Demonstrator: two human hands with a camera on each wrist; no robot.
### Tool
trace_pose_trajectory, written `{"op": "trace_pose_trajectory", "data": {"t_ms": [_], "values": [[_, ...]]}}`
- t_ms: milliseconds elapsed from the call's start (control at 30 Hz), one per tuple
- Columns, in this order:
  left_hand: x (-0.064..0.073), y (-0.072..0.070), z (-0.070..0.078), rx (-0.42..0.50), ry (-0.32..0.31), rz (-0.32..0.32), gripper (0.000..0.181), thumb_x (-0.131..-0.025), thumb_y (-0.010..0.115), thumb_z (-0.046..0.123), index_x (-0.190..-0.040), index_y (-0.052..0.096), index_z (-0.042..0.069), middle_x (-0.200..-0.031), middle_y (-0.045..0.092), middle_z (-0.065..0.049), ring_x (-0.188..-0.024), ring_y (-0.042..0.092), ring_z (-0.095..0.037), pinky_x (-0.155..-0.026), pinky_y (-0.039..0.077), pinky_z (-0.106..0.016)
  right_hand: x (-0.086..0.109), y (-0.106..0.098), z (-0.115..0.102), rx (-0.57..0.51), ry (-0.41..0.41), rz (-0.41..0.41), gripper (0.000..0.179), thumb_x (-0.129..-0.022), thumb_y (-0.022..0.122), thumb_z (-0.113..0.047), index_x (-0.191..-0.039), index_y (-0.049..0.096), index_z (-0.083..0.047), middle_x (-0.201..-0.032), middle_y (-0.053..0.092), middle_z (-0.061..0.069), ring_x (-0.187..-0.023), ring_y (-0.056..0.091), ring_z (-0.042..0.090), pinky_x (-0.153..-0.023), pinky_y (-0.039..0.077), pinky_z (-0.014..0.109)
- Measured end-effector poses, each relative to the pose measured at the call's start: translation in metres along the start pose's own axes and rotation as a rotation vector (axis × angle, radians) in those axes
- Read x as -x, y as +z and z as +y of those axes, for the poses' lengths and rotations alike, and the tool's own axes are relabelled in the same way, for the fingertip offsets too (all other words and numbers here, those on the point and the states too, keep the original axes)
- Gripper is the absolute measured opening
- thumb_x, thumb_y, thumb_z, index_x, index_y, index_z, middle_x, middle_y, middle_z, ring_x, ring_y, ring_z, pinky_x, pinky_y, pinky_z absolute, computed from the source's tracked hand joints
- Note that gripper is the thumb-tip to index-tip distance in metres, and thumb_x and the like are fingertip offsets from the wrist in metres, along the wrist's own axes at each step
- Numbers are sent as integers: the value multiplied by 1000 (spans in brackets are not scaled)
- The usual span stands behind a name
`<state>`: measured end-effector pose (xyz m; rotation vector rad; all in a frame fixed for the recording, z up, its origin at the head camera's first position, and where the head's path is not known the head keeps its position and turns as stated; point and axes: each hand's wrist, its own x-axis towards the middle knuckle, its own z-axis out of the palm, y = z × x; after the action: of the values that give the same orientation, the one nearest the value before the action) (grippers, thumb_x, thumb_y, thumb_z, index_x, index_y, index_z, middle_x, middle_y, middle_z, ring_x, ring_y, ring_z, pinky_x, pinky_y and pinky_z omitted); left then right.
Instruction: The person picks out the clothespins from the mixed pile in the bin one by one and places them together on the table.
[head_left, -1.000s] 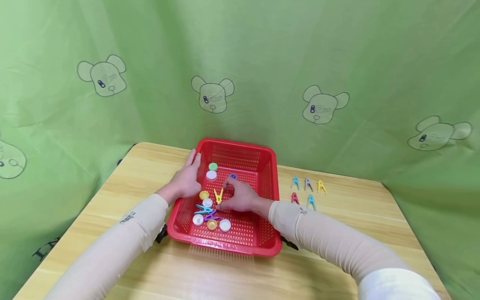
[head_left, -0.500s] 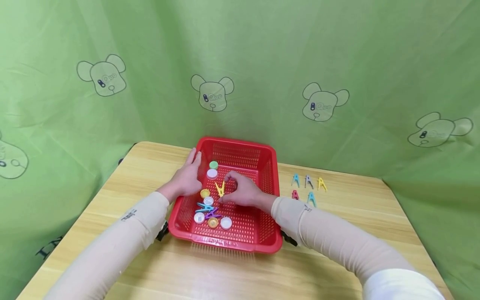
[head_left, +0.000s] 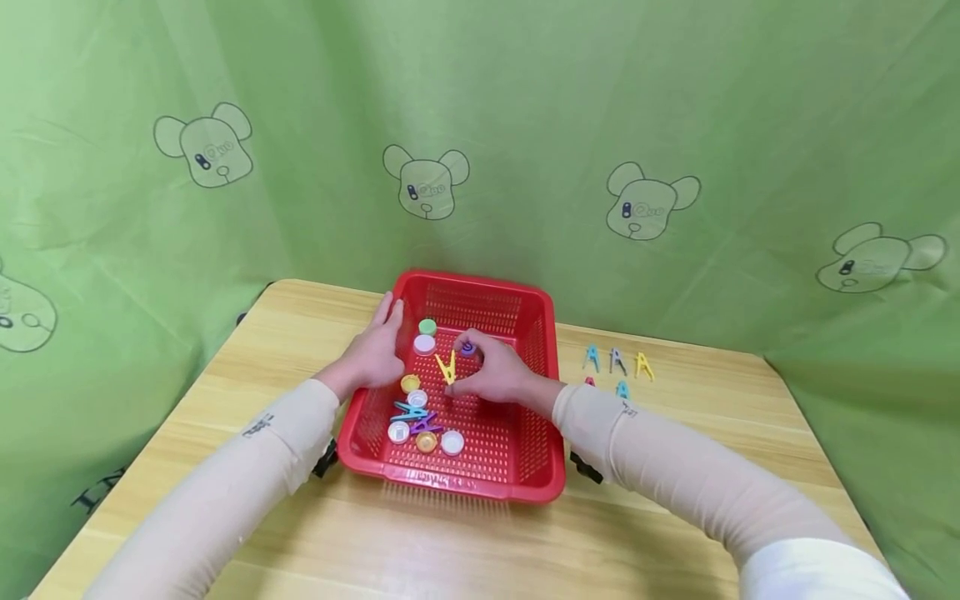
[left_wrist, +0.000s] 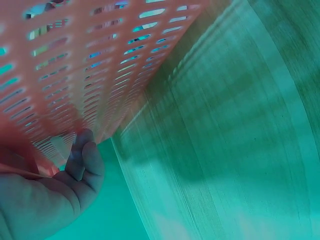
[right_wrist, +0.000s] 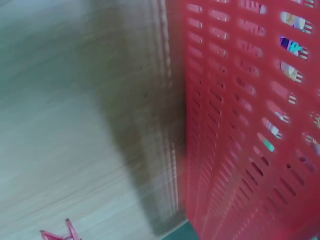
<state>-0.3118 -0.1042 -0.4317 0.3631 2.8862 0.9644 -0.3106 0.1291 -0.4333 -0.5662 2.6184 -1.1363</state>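
The right hand [head_left: 493, 371] pinches a yellow clip [head_left: 448, 367], now farther from the purple clip [head_left: 426, 424], so separated. The left hand [head_left: 371, 357] holds the basket [head_left: 480, 487].

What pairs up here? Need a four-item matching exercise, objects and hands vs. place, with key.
Column 1
1. Green round plastic cap
2. Left hand
3. Yellow plastic clip seen against the basket floor
4. Purple plastic clip

Column 2
A. At the right hand's fingertips
B. Next to the light-blue plastic clip inside the basket
C. Just beyond a white round cap, toward the far end
D. At the left rim of the red perforated plastic basket

Pairs: 1-C, 2-D, 3-A, 4-B
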Motion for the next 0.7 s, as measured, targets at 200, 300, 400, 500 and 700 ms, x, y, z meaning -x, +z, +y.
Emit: {"op": "trace_pose_trajectory", "data": {"t_ms": [200,300,400,500,700], "values": [[0,0,2,3,-11,-11,104,-78,66,-5,-160,3,6,-165,-16,-4,-130,45,-42,-86,56,-45,7,-11,-2,15,16,20,53,-73,90,-27,-113,56,-20,-116,61,15,-100,59,29,-79,54,37],[1,0,2,4,-11,-8,104,-78,66,-5,-160,3,5,-165,-16,-4,-132,43,-42,-87,56,-45,9,-15,-3,30,5,32,53,-73,90,-30,-112,56,-23,-113,62,13,-95,60,26,-76,55,36],[1,1,3,2,-13,-8,105,-78,67,-5,-160,3,6,-165,-16,-5,-133,43,-41,-87,56,-45,13,-20,-3,42,-17,45,54,-72,90,-33,-112,56,-24,-110,63,10,-95,61,28,-74,56,36],[2,2,3,9,-15,-17,104,-79,66,-5,-160,2,6,-165,-16,-5,-132,44,-42,-86,56,-45,17,-25,-3,52,-39,66,54,-72,90,-35,-113,56,-25,-104,61,5,-95,58,29,-73,54,35],[3,0,4,40,-20,-12,103,-80,65,-6,-161,2,8,-165,-17,-2,-128,48,-43,-81,58,-46,24,-39,-6,86,-71,124,52,-72,89,-37,-112,57,-28,-93,54,5,-89,51,27,-65,48,35]]}}
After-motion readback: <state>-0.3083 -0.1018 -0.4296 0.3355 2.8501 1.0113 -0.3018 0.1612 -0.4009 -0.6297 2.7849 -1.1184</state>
